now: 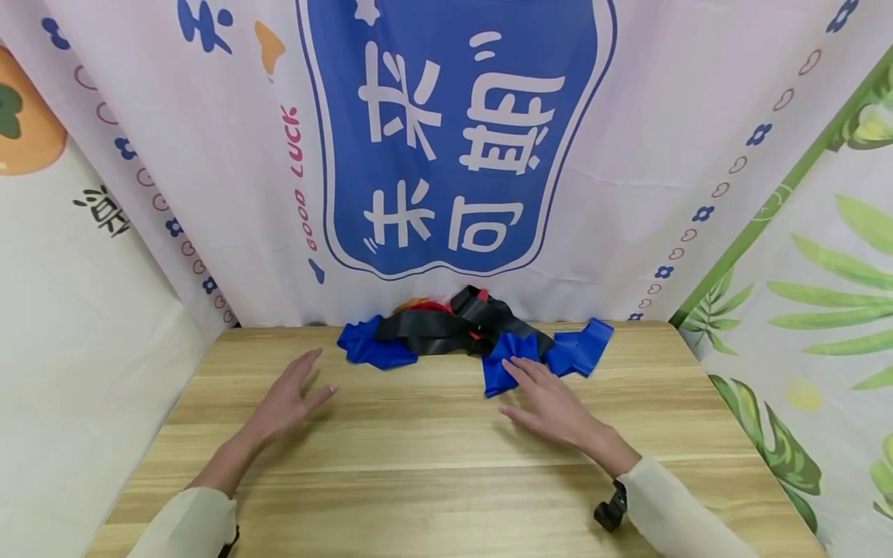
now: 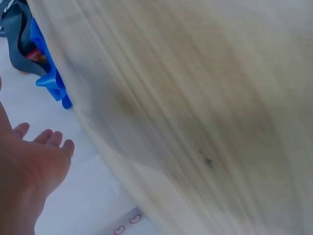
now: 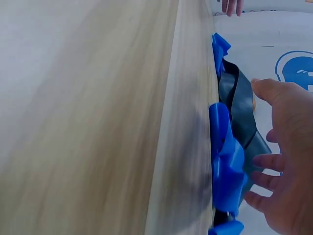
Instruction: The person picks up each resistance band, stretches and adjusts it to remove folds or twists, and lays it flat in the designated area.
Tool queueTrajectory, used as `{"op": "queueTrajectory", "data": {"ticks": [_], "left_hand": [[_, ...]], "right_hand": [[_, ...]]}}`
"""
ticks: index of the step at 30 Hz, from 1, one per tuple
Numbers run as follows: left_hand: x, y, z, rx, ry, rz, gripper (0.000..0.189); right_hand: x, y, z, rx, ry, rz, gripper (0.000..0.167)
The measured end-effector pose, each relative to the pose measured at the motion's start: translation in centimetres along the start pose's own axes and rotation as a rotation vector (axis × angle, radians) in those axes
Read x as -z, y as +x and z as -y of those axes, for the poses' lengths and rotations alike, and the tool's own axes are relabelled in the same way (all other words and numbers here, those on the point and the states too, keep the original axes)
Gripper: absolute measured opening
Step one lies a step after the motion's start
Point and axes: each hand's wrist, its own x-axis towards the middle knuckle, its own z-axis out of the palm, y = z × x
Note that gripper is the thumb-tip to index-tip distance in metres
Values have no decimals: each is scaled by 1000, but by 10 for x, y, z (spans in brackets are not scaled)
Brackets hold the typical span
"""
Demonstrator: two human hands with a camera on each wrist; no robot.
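Note:
A loose heap of flat, rubbery-looking strips lies along the far edge of the wooden table. Black strips (image 1: 429,329) cross the middle, and blue strips (image 1: 377,345) spread out at both ends. Bits of red (image 1: 427,305) and orange show behind the black, mostly hidden. My right hand (image 1: 554,407) hovers with fingers spread near the right-hand blue strip (image 1: 504,376); whether the fingertips touch it, I cannot tell. My left hand (image 1: 282,399), fingers extended and holding nothing, is apart from the heap, to its left. In the right wrist view, the right hand (image 3: 293,147) has nothing in its grasp.
A wooden table (image 1: 391,480) fills the lower part of the head view. Printed white cloth (image 1: 628,155) hangs right behind the strips, and a leaf-patterned cloth (image 1: 823,310) stands at the right. A small black device (image 1: 611,508) sits at the right wrist.

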Motion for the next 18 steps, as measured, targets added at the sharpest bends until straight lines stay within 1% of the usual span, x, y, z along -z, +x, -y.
{"op": "queueTrajectory", "data": {"ticks": [4,7,10,14,18], "left_hand": [[1,8,-1,14,-47,-11,83],[2,14,-1,44,-79,-5,80],[2,20,0,73,-121,3,79],[1,26,4,101,-191,13,78],[-2,33,9,113,-253,22,80]], "right_hand": [[-8,14,7,-2,66,11,77],[-14,23,13,-9,108,7,74],[-21,33,19,7,134,-7,71],[-30,47,26,20,170,-6,68],[-38,61,32,-5,250,3,67]]}}
